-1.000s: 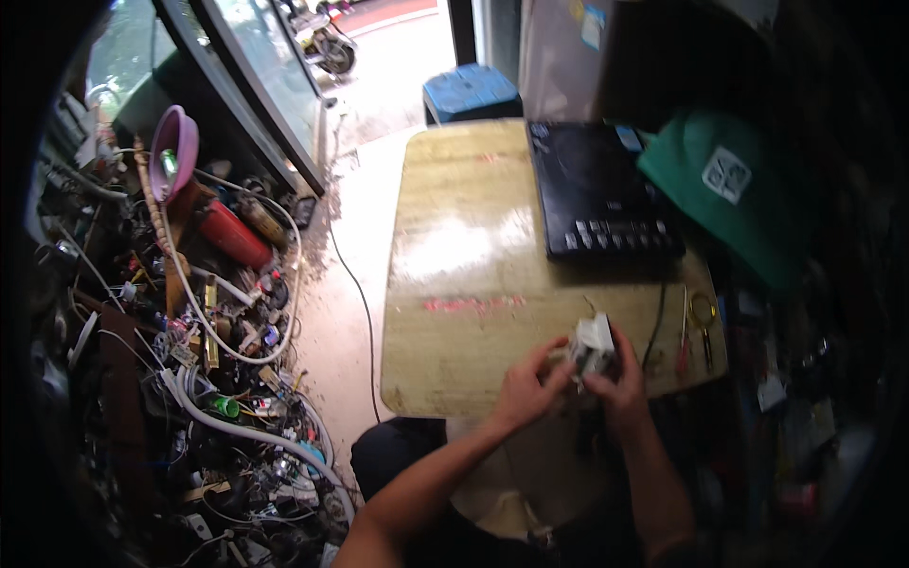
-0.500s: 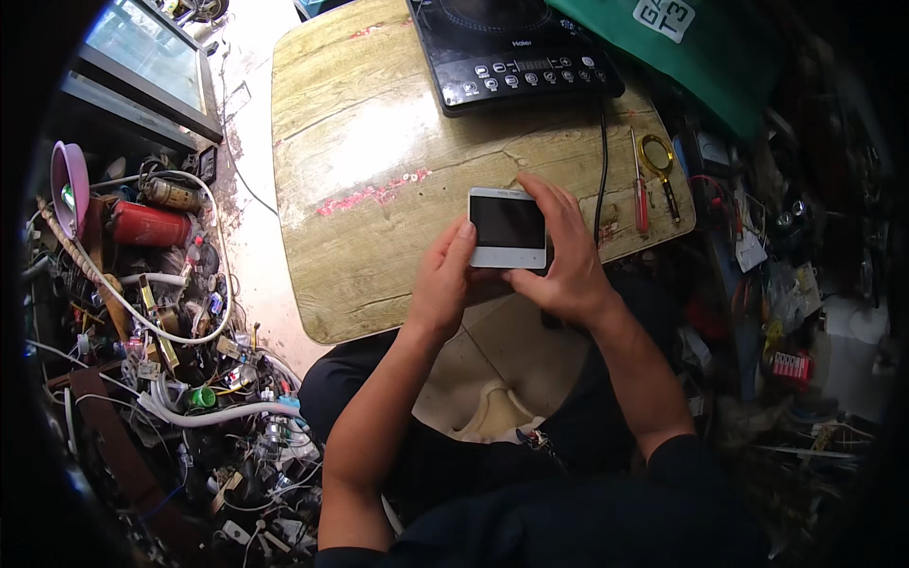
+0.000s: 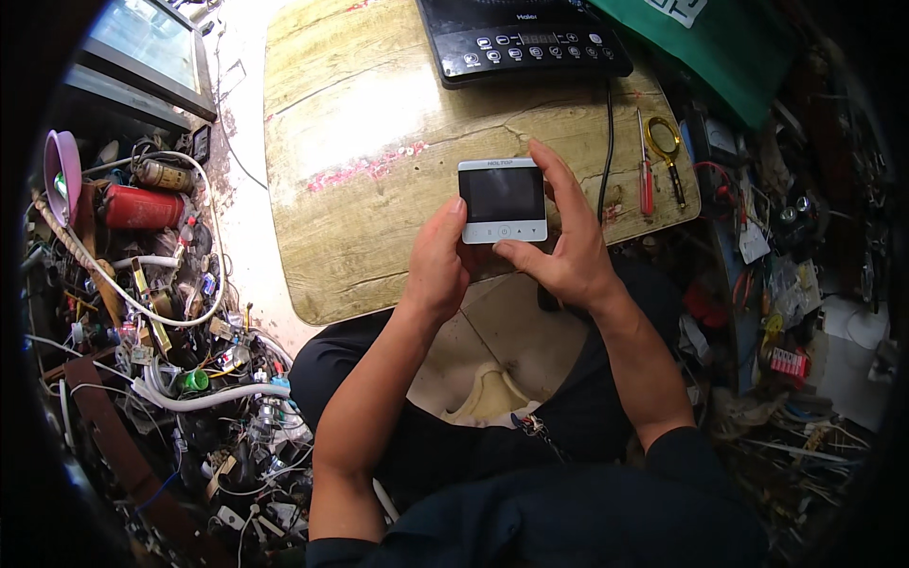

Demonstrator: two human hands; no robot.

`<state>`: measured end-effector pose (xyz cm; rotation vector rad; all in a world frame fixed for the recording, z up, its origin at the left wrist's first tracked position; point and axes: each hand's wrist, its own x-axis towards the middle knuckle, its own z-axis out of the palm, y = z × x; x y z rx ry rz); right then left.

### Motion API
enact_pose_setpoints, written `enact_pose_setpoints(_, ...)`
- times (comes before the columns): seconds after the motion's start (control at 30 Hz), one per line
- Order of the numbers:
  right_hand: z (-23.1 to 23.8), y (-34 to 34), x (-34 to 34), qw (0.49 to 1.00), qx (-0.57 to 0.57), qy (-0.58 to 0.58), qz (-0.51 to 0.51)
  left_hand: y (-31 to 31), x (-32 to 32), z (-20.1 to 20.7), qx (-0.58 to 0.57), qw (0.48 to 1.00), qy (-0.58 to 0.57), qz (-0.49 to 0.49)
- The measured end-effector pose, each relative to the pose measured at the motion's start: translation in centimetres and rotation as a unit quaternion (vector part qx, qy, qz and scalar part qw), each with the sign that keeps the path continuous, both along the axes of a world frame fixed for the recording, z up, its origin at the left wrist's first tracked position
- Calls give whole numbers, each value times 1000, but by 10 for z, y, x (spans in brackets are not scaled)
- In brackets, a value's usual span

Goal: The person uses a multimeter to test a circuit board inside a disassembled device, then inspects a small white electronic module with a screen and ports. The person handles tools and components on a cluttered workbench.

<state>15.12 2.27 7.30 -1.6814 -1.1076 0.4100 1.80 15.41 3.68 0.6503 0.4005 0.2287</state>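
Observation:
Between my two hands is a small white thermostat panel [image 3: 503, 233], its dark screen and row of touch buttons facing up at me. My left hand [image 3: 437, 263] grips its left edge, thumb along the side and the other fingers mostly hidden behind. On the opposite side my right hand [image 3: 579, 254] holds it, with the thumb at the lower edge and the index finger up by the top right corner. The panel is held over the near edge of a wood-patterned table [image 3: 369, 256]. Its screen looks blank.
A black induction cooker [image 3: 530, 71] stands at the table's far side, its cord [image 3: 607, 156] running toward me. To the right lie a red-handled screwdriver [image 3: 646, 189] and a magnifying glass [image 3: 676, 180]. A green bag [image 3: 720, 66] hangs over the far right corner. Cluttered parts surround both sides.
The thermostat panel has come up slightly and faces me more squarely, its buttons now clearer. Both hands keep hold of it. My right thumb has shifted left along the lower edge.

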Motion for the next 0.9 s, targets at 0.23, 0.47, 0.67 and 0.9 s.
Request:
enact_pose_setpoints(0.23,-6,4,-6,976,35,214,-30,-6,2,7,25,1000,-10,16)
enact_pose_setpoints(0.47,-2,3,-3,957,8,290,-6,-9,4,8,32,999,-20,7)
enact_pose_setpoints(0.67,-5,3,-4,963,11,269,-14,-11,4,4,25,999,-24,11)
enact_pose_setpoints(0.9,-5,2,-3,968,15,251,-3,-10,5,2,20,1000,-23,7)
